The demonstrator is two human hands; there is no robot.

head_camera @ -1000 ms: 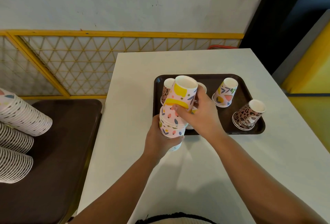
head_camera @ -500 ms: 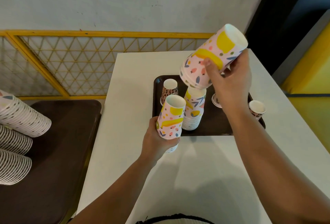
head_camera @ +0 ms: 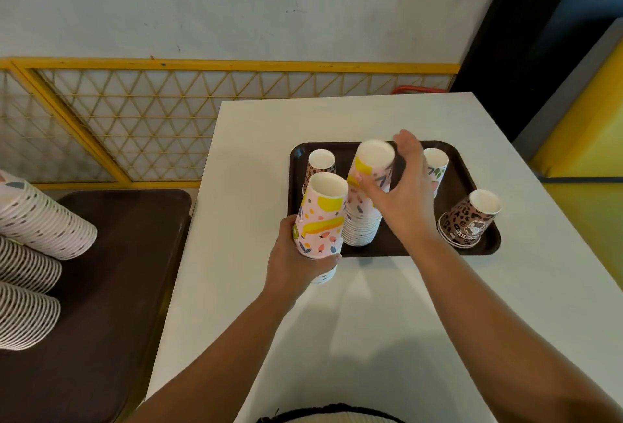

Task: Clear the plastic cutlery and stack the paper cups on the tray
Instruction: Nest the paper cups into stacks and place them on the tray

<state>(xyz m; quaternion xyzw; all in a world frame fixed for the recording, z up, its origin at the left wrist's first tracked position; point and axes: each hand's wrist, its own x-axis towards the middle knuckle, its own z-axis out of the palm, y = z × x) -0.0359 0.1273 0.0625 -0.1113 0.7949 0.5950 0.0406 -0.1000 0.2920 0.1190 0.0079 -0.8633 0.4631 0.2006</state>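
1. The white counter [head_camera: 387,321] fills our view, and at about 12 o'clock on it sits the dark tray [head_camera: 472,159], long side running 9 to 3.
2. In the tray's middle stands the tall stack [head_camera: 362,220] of upside-down paper cups, long axis near vertical, leaning slightly toward 12, bases up and rims down on the tray.
3. Our right hand [head_camera: 403,193] is curled around the stack's upper cups from the 3 o'clock side, thumb on the near face and fingers round the back; we cannot tell how firmly it presses.
4. Our left hand [head_camera: 296,260] is wrapped round the foot of a short held stack [head_camera: 320,220], bases up, hovering at the tray's 7 o'clock corner, over its near edge.
5. Three loose cups wait inverted: a leopard cup [head_camera: 470,217] at 4, a floral cup [head_camera: 436,163] at 1, a brown cup [head_camera: 320,163] at 10.
6. To do this well, we'd press straight down the axis so rims seat evenly, steadying the column rather than tipping it.
7. No cutlery is visible.
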